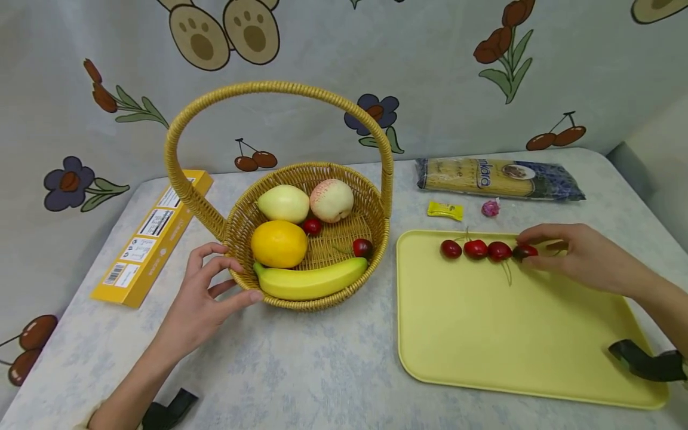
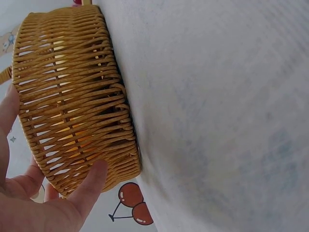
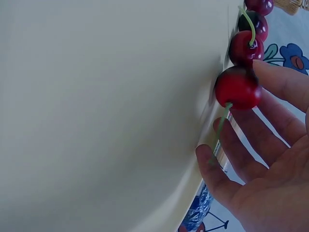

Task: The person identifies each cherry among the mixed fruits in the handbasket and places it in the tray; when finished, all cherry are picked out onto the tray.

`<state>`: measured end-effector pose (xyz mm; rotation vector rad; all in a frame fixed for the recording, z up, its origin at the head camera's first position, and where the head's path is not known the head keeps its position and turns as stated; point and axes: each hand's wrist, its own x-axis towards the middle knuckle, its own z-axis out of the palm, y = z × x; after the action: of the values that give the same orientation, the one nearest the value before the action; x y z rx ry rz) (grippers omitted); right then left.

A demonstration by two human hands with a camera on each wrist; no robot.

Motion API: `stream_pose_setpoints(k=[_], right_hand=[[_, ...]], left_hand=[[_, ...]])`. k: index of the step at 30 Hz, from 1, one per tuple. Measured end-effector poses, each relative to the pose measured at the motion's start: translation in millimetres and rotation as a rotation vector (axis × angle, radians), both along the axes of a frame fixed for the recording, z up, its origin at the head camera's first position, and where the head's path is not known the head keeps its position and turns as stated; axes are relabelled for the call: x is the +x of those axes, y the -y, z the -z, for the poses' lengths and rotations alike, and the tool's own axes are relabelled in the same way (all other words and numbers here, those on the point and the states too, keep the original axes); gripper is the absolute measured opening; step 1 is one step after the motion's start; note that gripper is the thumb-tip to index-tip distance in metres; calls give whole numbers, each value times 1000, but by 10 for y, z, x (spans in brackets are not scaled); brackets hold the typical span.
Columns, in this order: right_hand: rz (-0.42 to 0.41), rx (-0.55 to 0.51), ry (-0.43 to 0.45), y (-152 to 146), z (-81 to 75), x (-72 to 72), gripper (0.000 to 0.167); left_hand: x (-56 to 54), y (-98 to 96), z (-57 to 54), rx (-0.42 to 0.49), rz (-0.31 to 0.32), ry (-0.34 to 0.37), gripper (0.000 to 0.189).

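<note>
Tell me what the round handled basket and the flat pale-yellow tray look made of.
The tan woven basket looks like wicker or rattan: coiled strands show on its wall and handle. The pale-yellow tray looks like smooth matte plastic, with an even surface and rounded moulded rim, though that is only a guess.

Basket [image 1: 301, 239] left of tray [image 1: 510, 334], banana [image 1: 312, 279] at basket's front, four cherries [image 1: 486, 249] in a row along tray's far edge, box [image 1: 153, 236] left of basket, noodle packet [image 1: 500, 178] behind tray, left hand [image 1: 201, 298] touching basket's near-left wall, right hand [image 1: 580, 254] at row's right end.
</note>
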<state>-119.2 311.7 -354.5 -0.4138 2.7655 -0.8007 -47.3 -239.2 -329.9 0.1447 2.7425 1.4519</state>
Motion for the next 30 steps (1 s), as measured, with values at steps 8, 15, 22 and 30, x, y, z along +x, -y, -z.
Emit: stream_pose_setpoints(k=[8,15,22,30], right_hand=[[20,-5,10,49,-61,43,38],[43,-51,-32,147,-167,117,33],[-30,-216,-46,510,-373,249,28],[-212,-363,-56,1096,-602,320,26]], left_hand=[[-2,-6,1,6,1,0,35],[-12,-22,6,6,3,1,36],[-4,-11,6,8,4,-8,35],[7,0,6,8,3,-13,35]])
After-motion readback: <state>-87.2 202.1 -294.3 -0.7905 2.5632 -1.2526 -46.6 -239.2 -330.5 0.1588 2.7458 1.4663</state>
